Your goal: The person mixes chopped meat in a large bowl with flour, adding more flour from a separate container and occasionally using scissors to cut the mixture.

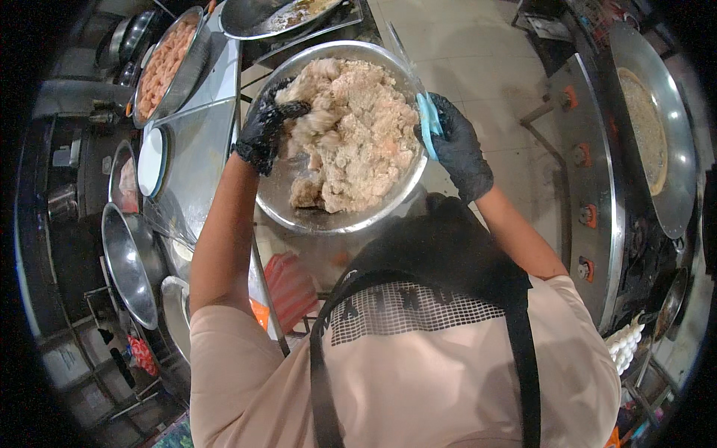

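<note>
Gripping the steel bowl (299,213) at its 9 o'clock rim, the left hand (265,127), black-gloved, curls its fingers into the pale battered pieces (358,134) heaped inside. The right hand (457,145), also gloved, closes around a light blue handle (428,123) at the bowl's 3 o'clock rim. A tray of orange pieces (166,63) sits at 10 o'clock, a wide griddle pan (650,127) at 3 o'clock.

No packages, labels, signs or screens can be made out.
</note>
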Tool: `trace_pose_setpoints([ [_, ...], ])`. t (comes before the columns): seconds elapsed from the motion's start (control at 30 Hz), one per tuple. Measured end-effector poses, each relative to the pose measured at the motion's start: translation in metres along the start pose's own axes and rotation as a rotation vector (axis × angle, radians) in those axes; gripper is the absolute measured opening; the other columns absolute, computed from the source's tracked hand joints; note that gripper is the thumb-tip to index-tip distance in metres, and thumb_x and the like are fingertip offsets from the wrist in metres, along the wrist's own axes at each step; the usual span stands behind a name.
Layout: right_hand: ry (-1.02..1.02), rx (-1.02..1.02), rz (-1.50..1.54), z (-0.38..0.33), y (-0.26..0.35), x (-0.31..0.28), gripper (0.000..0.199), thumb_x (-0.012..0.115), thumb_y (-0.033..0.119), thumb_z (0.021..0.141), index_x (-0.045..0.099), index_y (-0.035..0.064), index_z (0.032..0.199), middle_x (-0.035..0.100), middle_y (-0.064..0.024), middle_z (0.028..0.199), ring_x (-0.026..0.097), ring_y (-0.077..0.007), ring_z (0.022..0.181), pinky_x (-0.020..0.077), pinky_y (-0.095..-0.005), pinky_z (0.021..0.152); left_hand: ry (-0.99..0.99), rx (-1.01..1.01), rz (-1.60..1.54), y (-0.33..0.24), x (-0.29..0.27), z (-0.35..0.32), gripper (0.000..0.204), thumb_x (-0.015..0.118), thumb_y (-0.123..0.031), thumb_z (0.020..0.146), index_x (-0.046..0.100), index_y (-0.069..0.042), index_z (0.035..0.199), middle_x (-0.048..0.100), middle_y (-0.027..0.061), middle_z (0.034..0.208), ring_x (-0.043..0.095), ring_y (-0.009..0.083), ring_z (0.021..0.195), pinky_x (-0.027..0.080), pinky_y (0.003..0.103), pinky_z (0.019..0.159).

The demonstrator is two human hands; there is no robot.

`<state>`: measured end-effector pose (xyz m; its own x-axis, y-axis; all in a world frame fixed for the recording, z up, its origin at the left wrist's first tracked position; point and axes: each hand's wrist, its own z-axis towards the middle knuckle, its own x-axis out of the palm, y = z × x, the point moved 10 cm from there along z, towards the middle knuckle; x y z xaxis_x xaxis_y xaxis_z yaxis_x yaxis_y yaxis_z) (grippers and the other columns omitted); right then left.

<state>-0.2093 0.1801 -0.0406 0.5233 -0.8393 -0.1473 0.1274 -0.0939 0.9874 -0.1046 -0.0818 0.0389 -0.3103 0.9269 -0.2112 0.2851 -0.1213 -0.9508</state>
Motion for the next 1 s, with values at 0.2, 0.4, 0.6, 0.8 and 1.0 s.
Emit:
trace_pose_setpoints([
  [0.2, -0.007, -0.018, 0.075, 0.0, 0.001, 0.001, 0.052, 0.068, 0.017, 0.078, 0.049, 0.0035, 0.124, 0.06, -0.0151, 0.113, 0.059, -0.0218, 0.103, 0.0465, -0.0322, 0.087, -0.023, 0.265, 0.499, -0.05, 0.077, -0.011, 0.054, 0.063, -0.017, 0.074, 0.048, -0.002, 0.124, 0.054, 0.0143, 0.119, 0.05, 0.0259, 0.11, 0.038, 0.034, 0.095],
  [0.4, -0.005, 0.004, 0.123, -0.002, 0.005, 0.001, 0.05, 0.067, 0.016, 0.078, 0.049, 0.0053, 0.124, 0.061, -0.014, 0.111, 0.059, -0.0205, 0.101, 0.0465, -0.0316, 0.086, -0.135, 0.448, 1.203, 0.01, 0.161, -0.024, 0.061, 0.048, -0.046, 0.084, 0.035, -0.023, 0.139, 0.017, 0.0181, 0.148, 0.016, 0.0368, 0.136, 0.013, 0.062, 0.103],
  [0.6, 0.009, -0.004, 0.099, 0.0, 0.004, 0.002, 0.051, 0.067, 0.014, 0.077, 0.049, 0.0049, 0.124, 0.06, -0.0144, 0.113, 0.059, -0.0201, 0.103, 0.0461, -0.0318, 0.088, -0.209, 0.372, 1.43, 0.034, 0.078, -0.034, 0.058, 0.05, -0.034, 0.085, 0.033, -0.022, 0.139, 0.022, 0.0166, 0.146, 0.022, 0.0374, 0.134, 0.023, 0.054, 0.105],
  [0.8, -0.008, -0.022, 0.121, -0.001, -0.003, 0.001, 0.052, 0.069, 0.012, 0.078, 0.048, 0.0027, 0.125, 0.059, -0.0108, 0.112, 0.056, -0.0159, 0.101, 0.0452, -0.0295, 0.088, -0.299, 0.247, 0.855, 0.035, -0.017, -0.055, 0.057, 0.051, -0.024, 0.087, 0.03, -0.009, 0.139, 0.034, 0.022, 0.138, 0.033, 0.0356, 0.128, 0.029, 0.04, 0.105],
  [1.0, 0.015, 0.041, 0.11, -0.004, 0.005, 0.003, 0.052, 0.07, 0.013, 0.079, 0.047, 0.0028, 0.125, 0.059, -0.0083, 0.111, 0.055, -0.0132, 0.101, 0.0447, -0.028, 0.088, 0.442, -0.194, -0.784, 0.167, 0.014, -0.097, 0.045, 0.044, -0.035, 0.091, 0.047, -0.006, 0.125, 0.057, 0.0134, 0.113, 0.055, 0.0278, 0.101, 0.045, 0.042, 0.088],
])
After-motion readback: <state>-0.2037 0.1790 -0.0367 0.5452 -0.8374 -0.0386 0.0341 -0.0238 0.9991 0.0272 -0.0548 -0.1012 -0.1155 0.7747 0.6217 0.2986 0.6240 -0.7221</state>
